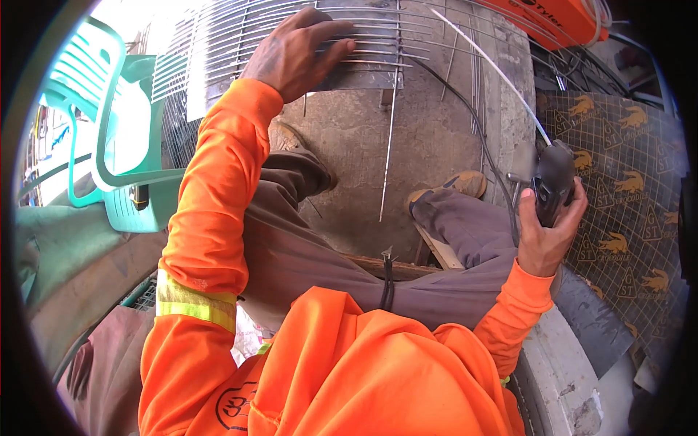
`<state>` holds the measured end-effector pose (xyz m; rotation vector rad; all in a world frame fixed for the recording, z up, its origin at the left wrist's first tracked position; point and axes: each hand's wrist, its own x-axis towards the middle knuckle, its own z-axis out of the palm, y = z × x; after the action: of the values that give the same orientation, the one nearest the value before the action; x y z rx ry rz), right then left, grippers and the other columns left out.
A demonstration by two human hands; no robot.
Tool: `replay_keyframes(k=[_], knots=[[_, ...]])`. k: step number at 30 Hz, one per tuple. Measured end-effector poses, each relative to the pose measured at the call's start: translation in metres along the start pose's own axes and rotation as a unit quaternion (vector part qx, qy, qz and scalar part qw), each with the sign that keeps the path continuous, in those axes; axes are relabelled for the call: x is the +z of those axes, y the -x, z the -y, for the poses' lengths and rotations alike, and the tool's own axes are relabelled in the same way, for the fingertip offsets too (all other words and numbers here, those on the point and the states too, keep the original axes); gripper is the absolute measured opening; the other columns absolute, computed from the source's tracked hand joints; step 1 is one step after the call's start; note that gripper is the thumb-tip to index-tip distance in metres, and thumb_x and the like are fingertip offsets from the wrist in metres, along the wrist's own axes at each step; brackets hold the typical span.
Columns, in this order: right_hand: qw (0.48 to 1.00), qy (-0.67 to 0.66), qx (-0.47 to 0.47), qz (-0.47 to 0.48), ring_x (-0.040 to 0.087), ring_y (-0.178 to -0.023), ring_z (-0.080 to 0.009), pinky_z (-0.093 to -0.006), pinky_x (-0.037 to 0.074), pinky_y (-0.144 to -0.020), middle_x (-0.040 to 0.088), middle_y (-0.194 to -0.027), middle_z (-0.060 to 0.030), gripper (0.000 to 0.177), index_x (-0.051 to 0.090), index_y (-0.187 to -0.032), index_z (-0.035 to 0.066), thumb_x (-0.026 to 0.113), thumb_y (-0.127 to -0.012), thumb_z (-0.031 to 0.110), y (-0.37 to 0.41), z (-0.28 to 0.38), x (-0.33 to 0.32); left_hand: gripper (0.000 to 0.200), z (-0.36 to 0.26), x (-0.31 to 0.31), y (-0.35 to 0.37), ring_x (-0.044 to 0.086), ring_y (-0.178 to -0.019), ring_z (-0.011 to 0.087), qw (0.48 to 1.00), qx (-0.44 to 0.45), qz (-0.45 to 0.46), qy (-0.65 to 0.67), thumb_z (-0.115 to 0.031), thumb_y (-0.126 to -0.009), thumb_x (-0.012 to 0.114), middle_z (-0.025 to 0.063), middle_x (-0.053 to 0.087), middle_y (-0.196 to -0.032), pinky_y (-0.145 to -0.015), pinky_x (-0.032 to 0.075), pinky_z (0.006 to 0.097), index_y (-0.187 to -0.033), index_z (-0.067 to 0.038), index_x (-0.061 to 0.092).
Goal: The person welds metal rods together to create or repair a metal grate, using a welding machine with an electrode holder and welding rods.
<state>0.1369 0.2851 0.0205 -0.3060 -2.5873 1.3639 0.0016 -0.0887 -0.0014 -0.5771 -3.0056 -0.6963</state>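
My left hand (302, 54) is at the top, fingers bent over a grille of thin parallel metal rods (240, 36). Its thumb and forefinger lie close together at the rods; the other fingertips are partly hidden. Beneath the grille is a flat metal sheet (356, 78). My right hand (550, 236), on the right, is wrapped round a black tool that looks like a welding electrode holder (554, 182). From its head a long pale rod (494, 69) slants up and left towards the grille's right side. A black cable (465, 102) runs down near my right wrist.
A green plastic chair (138, 196) stands at left. On the right is a dark board (618, 182) with crocodile prints, below an orange case (545, 18). A thin rod (390, 145) extends down from the grille, above the concrete floor (342, 152) between my shoes.
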Motion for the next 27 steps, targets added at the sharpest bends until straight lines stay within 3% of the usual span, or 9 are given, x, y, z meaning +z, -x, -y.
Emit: replay_keyframes(k=[5, 7, 21, 23, 27], knots=[[1.000, 0.013, -0.014, 0.002, 0.060, -0.099, -0.0145, -0.0259, 0.054, -0.080, 0.052, -0.120, -0.0098, 0.058, 0.047, -0.131, 0.001, 0.075, -0.079, 0.000, 0.001, 0.000, 0.001, 0.035, -0.002, 0.000, 0.000, 0.065, -0.108, 0.0364, 1.000, 0.001, -0.008, -0.002, -0.031, -0.101, 0.060, 0.0192, 0.065, -0.117, -0.096, 0.053, 0.0439, -0.122, -0.005, 0.069], [0.995, 0.061, -0.075, -0.008, 0.058, -0.099, -0.0139, -0.0251, 0.056, -0.080, 0.052, -0.119, -0.0105, 0.060, 0.048, -0.130, 0.001, 0.074, -0.076, -0.004, 0.002, 0.001, 0.004, 0.034, -0.002, 0.000, -0.001, 0.065, -0.107, 0.0363, 1.000, 0.001, -0.006, -0.001, -0.031, -0.100, 0.060, 0.0192, 0.065, -0.117, -0.096, 0.053, 0.0439, -0.122, -0.005, 0.069], [0.997, 0.056, -0.050, 0.004, 0.051, -0.100, -0.0154, -0.0260, 0.058, -0.081, 0.047, -0.114, -0.0098, 0.062, 0.047, -0.129, -0.001, 0.072, -0.073, -0.008, 0.007, 0.006, 0.011, 0.033, -0.001, 0.000, 0.001, 0.063, -0.108, 0.0365, 1.000, 0.011, -0.013, 0.007, -0.031, -0.101, 0.059, 0.0189, 0.065, -0.116, -0.096, 0.051, 0.0441, -0.119, -0.005, 0.070], [0.998, 0.047, -0.043, 0.004, 0.051, -0.101, -0.0155, -0.0262, 0.058, -0.082, 0.047, -0.114, -0.0098, 0.062, 0.047, -0.129, -0.001, 0.072, -0.073, -0.008, 0.007, 0.007, 0.011, 0.042, 0.000, -0.001, 0.001, 0.062, -0.112, 0.0366, 1.000, -0.005, 0.018, 0.009, -0.034, -0.100, 0.061, 0.0203, 0.064, -0.118, -0.099, 0.049, 0.0444, -0.131, -0.005, 0.062], [0.998, 0.046, -0.043, 0.006, 0.051, -0.099, -0.0162, -0.0267, 0.059, -0.081, 0.047, -0.115, -0.0097, 0.062, 0.048, -0.129, -0.002, 0.073, -0.072, -0.008, 0.008, 0.006, 0.013, 0.041, 0.016, 0.020, 0.003, 0.065, -0.107, 0.0330, 0.997, 0.027, -0.059, -0.048, -0.045, -0.101, 0.059, 0.0128, 0.064, -0.113, -0.095, 0.053, 0.0431, -0.123, -0.012, 0.070]])
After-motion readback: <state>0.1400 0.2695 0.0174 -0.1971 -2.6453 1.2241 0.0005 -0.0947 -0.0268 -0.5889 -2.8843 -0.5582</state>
